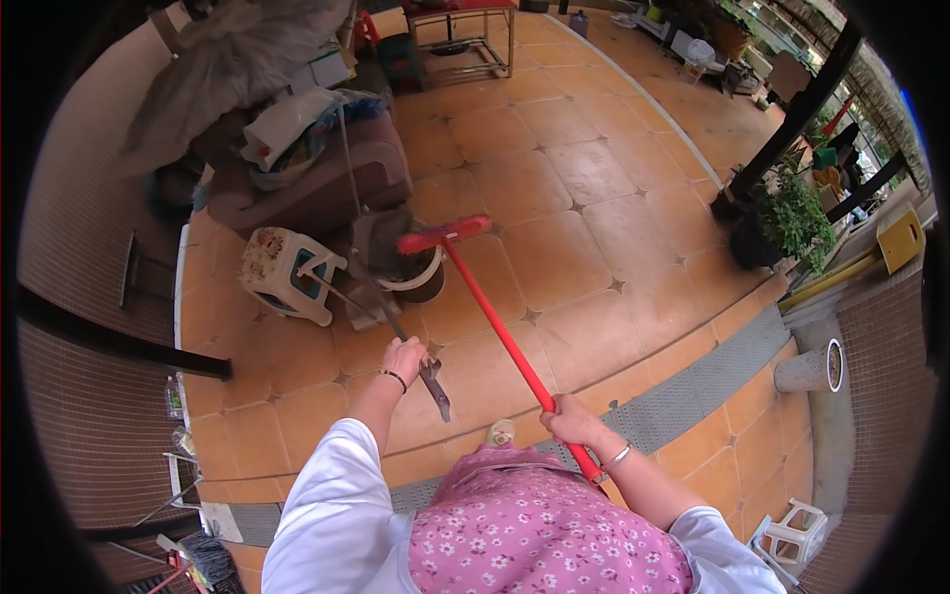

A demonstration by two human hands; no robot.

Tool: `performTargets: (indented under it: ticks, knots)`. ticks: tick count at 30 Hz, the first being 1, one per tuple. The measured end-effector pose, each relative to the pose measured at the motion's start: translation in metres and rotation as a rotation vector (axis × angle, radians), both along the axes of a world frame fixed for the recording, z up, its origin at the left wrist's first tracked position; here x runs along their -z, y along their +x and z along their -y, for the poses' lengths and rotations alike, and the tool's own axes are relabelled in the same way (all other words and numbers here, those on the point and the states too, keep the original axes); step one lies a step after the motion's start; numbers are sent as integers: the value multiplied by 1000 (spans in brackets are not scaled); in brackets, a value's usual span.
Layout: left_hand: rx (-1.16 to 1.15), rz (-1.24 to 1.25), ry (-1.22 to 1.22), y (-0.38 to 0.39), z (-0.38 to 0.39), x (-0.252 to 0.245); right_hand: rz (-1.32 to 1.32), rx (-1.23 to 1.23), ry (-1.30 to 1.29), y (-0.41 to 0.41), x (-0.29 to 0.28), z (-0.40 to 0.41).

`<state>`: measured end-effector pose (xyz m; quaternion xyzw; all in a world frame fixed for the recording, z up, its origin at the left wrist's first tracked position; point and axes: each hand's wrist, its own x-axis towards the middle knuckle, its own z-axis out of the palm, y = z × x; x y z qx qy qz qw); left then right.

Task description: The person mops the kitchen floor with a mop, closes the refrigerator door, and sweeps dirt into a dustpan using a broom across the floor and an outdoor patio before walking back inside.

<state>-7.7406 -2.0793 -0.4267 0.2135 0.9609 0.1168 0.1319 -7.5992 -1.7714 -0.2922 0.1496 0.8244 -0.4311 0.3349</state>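
Observation:
My left hand (406, 360) is closed around the dark handle (434, 390) of a long-handled dustpan. Its grey pan (382, 241) is over or against a round bucket (427, 286) with a white rim, partly hidden behind it. My right hand (571, 423) grips the red pole of a broom (493, 315) near its lower end in view. The red broom head (445, 234) is above the bucket's far side, beside the pan; whether they touch I cannot tell.
A white plastic stool (278, 271) stands left of the bucket, with a T-handled stick (334, 289) in front. Behind is a brown upholstered sofa (319, 174) piled with bags. Grey perforated mats (690, 397) line a step; a potted plant (790, 215) stands right by a dark post (798, 111).

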Motion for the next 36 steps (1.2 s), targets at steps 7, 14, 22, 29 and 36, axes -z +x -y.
performTargets:
  ticks: [7,14,22,29,36]
  knots:
    - [54,-54,31,10,10,6,-1,4,-44,-49,37,49]
    - [125,-38,6,19,9,-2,-9,-150,235,-55,61,51]
    - [130,-92,20,20,18,-3,-107,-127,162,-53,54,59]
    - [147,-131,15,16,27,-15,-89,-173,295,-69,67,74]
    - [140,-118,18,9,12,-18,-54,-245,446,-58,33,54]
